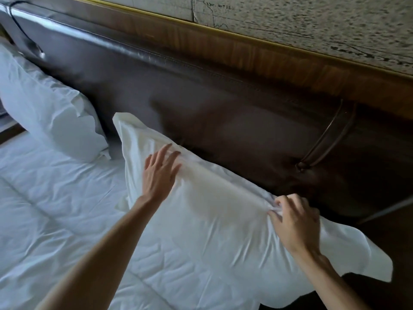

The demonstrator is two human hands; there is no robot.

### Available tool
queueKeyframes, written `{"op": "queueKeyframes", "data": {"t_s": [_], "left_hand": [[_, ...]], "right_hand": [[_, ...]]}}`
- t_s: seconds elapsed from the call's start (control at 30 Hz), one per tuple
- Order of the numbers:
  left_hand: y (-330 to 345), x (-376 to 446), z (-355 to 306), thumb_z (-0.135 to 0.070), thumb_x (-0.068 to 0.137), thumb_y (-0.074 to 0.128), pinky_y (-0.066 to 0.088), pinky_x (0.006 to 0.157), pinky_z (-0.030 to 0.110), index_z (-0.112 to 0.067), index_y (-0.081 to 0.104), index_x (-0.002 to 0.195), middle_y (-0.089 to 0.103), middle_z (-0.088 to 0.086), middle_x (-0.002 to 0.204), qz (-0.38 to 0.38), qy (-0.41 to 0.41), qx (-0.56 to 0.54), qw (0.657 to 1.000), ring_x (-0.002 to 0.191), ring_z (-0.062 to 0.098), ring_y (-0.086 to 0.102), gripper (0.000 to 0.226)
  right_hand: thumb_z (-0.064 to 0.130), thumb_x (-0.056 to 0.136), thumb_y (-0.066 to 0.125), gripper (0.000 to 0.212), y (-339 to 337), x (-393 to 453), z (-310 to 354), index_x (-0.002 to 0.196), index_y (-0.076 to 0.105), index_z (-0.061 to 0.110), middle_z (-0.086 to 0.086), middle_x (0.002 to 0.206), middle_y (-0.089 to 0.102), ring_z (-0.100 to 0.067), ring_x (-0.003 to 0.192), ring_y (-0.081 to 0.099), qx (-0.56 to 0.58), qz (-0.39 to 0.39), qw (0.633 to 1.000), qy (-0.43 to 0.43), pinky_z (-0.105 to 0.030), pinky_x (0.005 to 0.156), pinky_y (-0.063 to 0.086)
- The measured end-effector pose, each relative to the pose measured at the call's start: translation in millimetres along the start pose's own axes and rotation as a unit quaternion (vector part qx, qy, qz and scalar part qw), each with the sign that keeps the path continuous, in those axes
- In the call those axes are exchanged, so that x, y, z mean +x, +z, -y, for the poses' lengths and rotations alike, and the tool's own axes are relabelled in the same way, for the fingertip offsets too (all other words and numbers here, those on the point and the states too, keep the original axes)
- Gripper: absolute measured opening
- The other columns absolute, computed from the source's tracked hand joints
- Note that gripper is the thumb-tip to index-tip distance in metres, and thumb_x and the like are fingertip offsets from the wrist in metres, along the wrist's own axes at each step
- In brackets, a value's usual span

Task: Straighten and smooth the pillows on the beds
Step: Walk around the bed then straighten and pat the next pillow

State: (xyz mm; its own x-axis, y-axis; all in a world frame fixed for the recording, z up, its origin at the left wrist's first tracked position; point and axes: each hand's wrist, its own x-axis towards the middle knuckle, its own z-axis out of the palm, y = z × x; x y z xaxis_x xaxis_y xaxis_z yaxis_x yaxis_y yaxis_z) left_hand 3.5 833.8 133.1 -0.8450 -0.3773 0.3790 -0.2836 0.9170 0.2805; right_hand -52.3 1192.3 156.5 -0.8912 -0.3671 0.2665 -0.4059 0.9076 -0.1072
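Near pillow [219,220]: white, lying on the bed [55,220] against the dark headboard [223,108]. Left hand [159,173]: fingers spread open, flat on the pillow's upper part. Right hand [295,222]: fingers pinched shut on a fold of the pillow's top edge. Second pillow [44,108]: propped on the headboard, well left of the left fingers.

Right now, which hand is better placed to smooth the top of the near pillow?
The left hand: it lies open and flat on the near pillow, ready to sweep. The right hand is busy pinching the fabric at the pillow's upper edge.
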Motion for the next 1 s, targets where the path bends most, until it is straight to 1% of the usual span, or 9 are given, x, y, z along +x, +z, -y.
{"op": "queueKeyframes", "data": {"t_s": [0.13, 0.27, 0.37, 0.5, 0.67, 0.8, 0.9, 0.93, 1.0], "left_hand": [[10, -50, 13, -0.037, 0.106, 0.039, 0.037, 0.114, 0.045, -0.021, 0.054, 0.139, 0.045, 0.005, 0.156, -0.09, -0.042, -0.023, 0.995, 0.139, 0.027, 0.046, 0.04], [49, -90, 4, -0.037, 0.108, 0.029, 0.023, 0.125, 0.047, -0.03, 0.034, 0.155, 0.03, 0.001, 0.165, -0.054, 0.066, -0.043, 0.995, 0.153, 0.024, 0.026, 0.047], [80, -89, 5, -0.036, 0.108, 0.024, 0.012, 0.128, 0.047, -0.033, 0.023, 0.158, 0.022, -0.004, 0.168, -0.055, 0.093, -0.026, 0.994, 0.156, 0.024, 0.014, 0.05], [110, -74, 22, -0.041, 0.107, 0.019, 0.007, 0.127, 0.046, -0.037, 0.017, 0.158, 0.014, -0.01, 0.169, -0.067, 0.099, 0.042, 0.992, 0.157, 0.017, 0.011, 0.052], [123, -69, 53, -0.04, 0.106, 0.021, 0.009, 0.127, 0.047, -0.034, 0.015, 0.159, 0.012, -0.009, 0.169, -0.074, 0.106, 0.071, 0.989, 0.157, 0.016, 0.011, 0.053], [110, -78, 70, -0.042, 0.107, 0.021, 0.013, 0.127, 0.049, -0.037, 0.016, 0.158, 0.016, -0.009, 0.169, -0.07, 0.038, 0.035, 0.996, 0.156, 0.015, 0.011, 0.052], [95, -92, 71, -0.045, 0.107, 0.02, 0.014, 0.126, 0.048, -0.043, 0.018, 0.157, 0.017, -0.01, 0.168, -0.082, -0.037, -0.008, 0.996, 0.157, 0.014, 0.009, 0.05], [92, -97, 67, -0.045, 0.107, 0.022, 0.015, 0.126, 0.049, -0.043, 0.019, 0.157, 0.019, -0.009, 0.168, -0.094, -0.036, -0.014, 0.995, 0.157, 0.016, 0.01, 0.05], [94, -111, 51, -0.041, 0.105, 0.029, 0.017, 0.125, 0.051, -0.039, 0.024, 0.156, 0.024, -0.007, 0.167, -0.11, 0.049, -0.001, 0.993, 0.156, 0.022, 0.015, 0.052]], "right_hand": [[0.015, 0.09, 0.058, 0.019, 18, -41, 39, 0.108, 0.065, 0.014, -0.006, 0.118, 0.062, -0.031, 0.107, 0.06, 0.048, -0.125, 0.989, -0.067, -0.048, 0.091, 0.042], [0.018, 0.093, 0.056, 0.044, 74, -64, 112, 0.137, 0.055, 0.011, -0.007, 0.149, 0.049, -0.027, 0.135, 0.049, 0.071, -0.069, 0.981, -0.169, -0.059, 0.112, 0.033], [0.032, 0.099, 0.05, 0.053, 104, -54, 133, 0.149, 0.041, 0.018, -0.003, 0.161, 0.034, -0.021, 0.147, 0.034, 0.025, -0.057, 0.986, -0.157, -0.06, 0.119, 0.023], [0.05, 0.1, 0.044, 0.06, 120, -43, 97, 0.155, 0.029, 0.031, -0.002, 0.164, 0.026, -0.02, 0.152, 0.024, -0.053, -0.082, 0.983, -0.157, -0.054, 0.122, 0.023], [0.058, 0.099, 0.042, 0.066, 113, -58, 25, 0.155, 0.026, 0.029, -0.005, 0.165, 0.024, -0.024, 0.152, 0.024, -0.148, -0.094, 0.976, -0.128, -0.056, 0.12, 0.026], [0.053, 0.099, 0.046, 0.065, 101, -79, -3, 0.155, 0.03, 0.022, -0.008, 0.164, 0.027, -0.026, 0.15, 0.03, -0.165, -0.102, 0.977, -0.09, -0.058, 0.119, 0.027], [0.038, 0.098, 0.052, 0.059, 99, -93, 4, 0.15, 0.041, 0.014, -0.011, 0.16, 0.034, -0.03, 0.146, 0.036, -0.113, -0.148, 0.981, -0.061, -0.064, 0.117, 0.025], [0.031, 0.097, 0.052, 0.056, 100, -96, 17, 0.148, 0.043, 0.011, -0.011, 0.159, 0.036, -0.03, 0.146, 0.036, -0.082, -0.166, 0.98, -0.074, -0.066, 0.116, 0.024], [0.024, 0.096, 0.048, 0.055, 109, -102, 57, 0.149, 0.041, 0.012, -0.006, 0.161, 0.032, -0.026, 0.149, 0.032, -0.02, -0.151, 0.978, -0.139, -0.066, 0.117, 0.02]]}}
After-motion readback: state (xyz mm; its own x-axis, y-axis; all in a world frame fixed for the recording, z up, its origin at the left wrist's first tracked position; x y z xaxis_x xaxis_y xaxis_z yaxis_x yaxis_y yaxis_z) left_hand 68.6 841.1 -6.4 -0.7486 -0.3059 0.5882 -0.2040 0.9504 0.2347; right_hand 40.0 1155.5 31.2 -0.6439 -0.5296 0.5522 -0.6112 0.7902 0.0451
